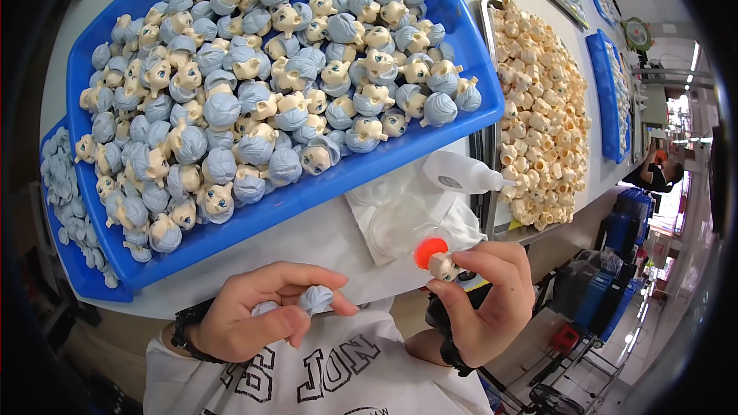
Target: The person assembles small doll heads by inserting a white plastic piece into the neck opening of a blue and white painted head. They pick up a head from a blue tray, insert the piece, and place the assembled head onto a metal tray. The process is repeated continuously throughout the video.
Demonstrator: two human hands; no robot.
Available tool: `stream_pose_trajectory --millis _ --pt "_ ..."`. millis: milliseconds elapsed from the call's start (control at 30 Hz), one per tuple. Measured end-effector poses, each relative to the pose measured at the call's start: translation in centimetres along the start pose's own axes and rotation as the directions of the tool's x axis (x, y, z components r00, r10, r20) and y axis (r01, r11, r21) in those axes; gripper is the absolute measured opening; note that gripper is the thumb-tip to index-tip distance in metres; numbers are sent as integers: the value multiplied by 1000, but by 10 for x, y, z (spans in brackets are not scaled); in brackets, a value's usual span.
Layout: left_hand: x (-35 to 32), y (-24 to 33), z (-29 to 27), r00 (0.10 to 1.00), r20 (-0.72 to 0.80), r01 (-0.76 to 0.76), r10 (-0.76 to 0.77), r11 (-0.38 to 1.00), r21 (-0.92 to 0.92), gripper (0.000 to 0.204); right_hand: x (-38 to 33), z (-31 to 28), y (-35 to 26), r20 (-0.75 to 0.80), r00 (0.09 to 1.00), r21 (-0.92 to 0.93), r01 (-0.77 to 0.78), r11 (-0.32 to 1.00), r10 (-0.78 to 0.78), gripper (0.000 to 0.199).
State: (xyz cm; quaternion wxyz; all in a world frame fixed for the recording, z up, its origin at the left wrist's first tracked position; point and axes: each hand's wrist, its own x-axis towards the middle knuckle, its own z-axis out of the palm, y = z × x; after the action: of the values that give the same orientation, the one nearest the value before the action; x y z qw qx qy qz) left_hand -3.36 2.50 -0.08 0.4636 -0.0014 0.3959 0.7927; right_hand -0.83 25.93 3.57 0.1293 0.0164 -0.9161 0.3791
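Note:
My left hand (261, 311) holds a small blue-grey doll hair piece (315, 300) between thumb and fingers, close to my chest. My right hand (488, 303) pinches a small beige doll face part (443, 267) just below an orange round cap (430, 252). Right in front lies a large blue tray (400, 157) piled with several finished doll heads (269, 84), beige faces with blue-grey hair.
A second blue tray (73, 261) of loose hair pieces sits lower left. A metal tray (487, 8) of beige face parts (542, 107) is on the right. A white squeeze bottle (461, 174) and clear plastic cups (396, 223) rest on a white cloth. Another person stands far right.

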Motion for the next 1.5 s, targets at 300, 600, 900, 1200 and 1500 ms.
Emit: stream_pose_trajectory --millis 300,600,900,1200,1500 --pt "2 -11 -11 982 5 -182 188 943 278 39 1 1 -2 17 1000 -92 -15 996 17 37" --pt "2 -7 -8 983 -2 -179 181 973 147 35 -6 -1 0 0 1000 -67 -29 997 29 36" --pt "5 -11 -9 952 18 -301 305 927 223 33 -16 10 -2 -62 975 202 220 954 -211 41" --pt "2 -10 -6 970 7 -239 241 956 169 31 -7 36 -22 134 935 308 275 911 -328 36" --pt "-1 -3 -4 999 16 -49 47 990 129 61 -13 37 -15 118 900 207 390 897 -419 42"
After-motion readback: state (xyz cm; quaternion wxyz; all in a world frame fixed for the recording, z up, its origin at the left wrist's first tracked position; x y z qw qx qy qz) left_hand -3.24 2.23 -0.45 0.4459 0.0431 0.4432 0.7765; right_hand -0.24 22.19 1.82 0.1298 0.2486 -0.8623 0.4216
